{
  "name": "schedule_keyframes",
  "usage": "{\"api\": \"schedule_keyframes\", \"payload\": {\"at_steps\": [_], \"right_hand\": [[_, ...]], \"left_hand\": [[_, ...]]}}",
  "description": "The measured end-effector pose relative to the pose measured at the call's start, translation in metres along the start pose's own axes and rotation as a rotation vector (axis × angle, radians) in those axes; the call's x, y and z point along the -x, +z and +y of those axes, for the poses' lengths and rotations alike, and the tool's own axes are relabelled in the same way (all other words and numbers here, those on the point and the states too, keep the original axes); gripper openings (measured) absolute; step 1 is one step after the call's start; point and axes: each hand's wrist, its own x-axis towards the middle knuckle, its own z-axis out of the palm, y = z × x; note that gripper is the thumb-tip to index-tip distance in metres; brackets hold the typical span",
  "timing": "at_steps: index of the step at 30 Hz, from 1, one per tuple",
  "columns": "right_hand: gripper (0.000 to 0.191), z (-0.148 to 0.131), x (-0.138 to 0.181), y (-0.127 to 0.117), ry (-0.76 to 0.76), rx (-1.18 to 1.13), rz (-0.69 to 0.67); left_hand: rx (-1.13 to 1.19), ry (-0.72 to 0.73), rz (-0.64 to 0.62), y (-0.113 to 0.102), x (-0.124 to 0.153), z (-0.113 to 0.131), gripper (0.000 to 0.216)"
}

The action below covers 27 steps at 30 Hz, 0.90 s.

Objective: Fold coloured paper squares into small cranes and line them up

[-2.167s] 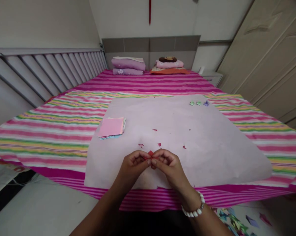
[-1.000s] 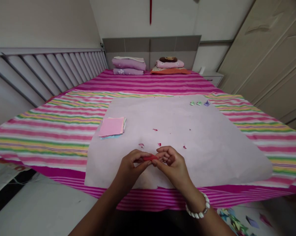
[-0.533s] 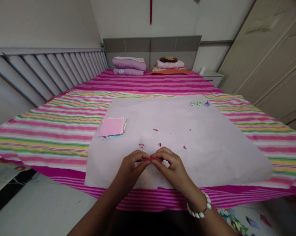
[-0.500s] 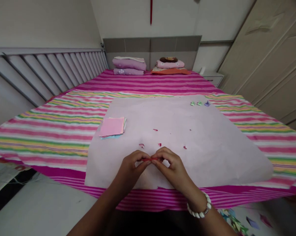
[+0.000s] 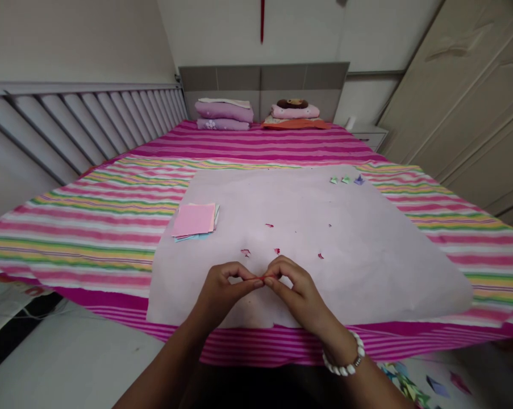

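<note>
Centrally, in the head view, a small piece of red paper [image 5: 263,279] is held between two bare hands, above the near part of a large pale sheet [image 5: 388,250].

Item: left hand [image 5: 222,291]. Thumb and fingers are pinched together on the left end of the red paper.
Item: right hand [image 5: 296,287], with a white beaded bracelet [image 5: 345,363] worn at the wrist. Thumb and fingers are pinched on the right end.
Relation: the red paper is placed directly between the two sets of fingertips, neither hand being nearer. Only a thin edge is shown, its long axis running crosswise from hand to hand; the rest is hidden by the fingers.

Item: torn red paper scraps [image 5: 245,251], scattered just beyond the hands.
Item: a stack of square coloured papers [image 5: 194,219], pink uppermost, laid at far left of the sheet.
Item: two pale green folded paper pieces [image 5: 345,179] and one purple folded paper piece [image 5: 359,180], set in a row near the far right corner.
Support: a bed with a striped multicoloured cover [image 5: 90,227], by which the sheet is borne.
</note>
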Motion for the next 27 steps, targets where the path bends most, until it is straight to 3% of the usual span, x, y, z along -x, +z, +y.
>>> {"api": "schedule_keyframes", "payload": {"at_steps": [5,14,19,27], "right_hand": [[0.016,0.002,-0.001,-0.002,0.083,-0.072,0.031],[0.018,0.013,-0.001,0.004,0.225,-0.259,0.141],[0.018,0.011,-0.001,0.004,0.206,-0.364,0.114],[0.020,0.017,-0.002,0.003,0.308,-0.437,0.080]], "left_hand": [[0.073,-0.034,-0.095,-0.002,-0.004,-0.002,0.017],[0.256,-0.147,-0.010,0.008,-0.006,-0.007,0.020],[0.285,-0.231,-0.009,0.008,-0.007,-0.012,0.022],[0.369,-0.366,-0.021,0.007,-0.011,-0.014,0.033]]}}
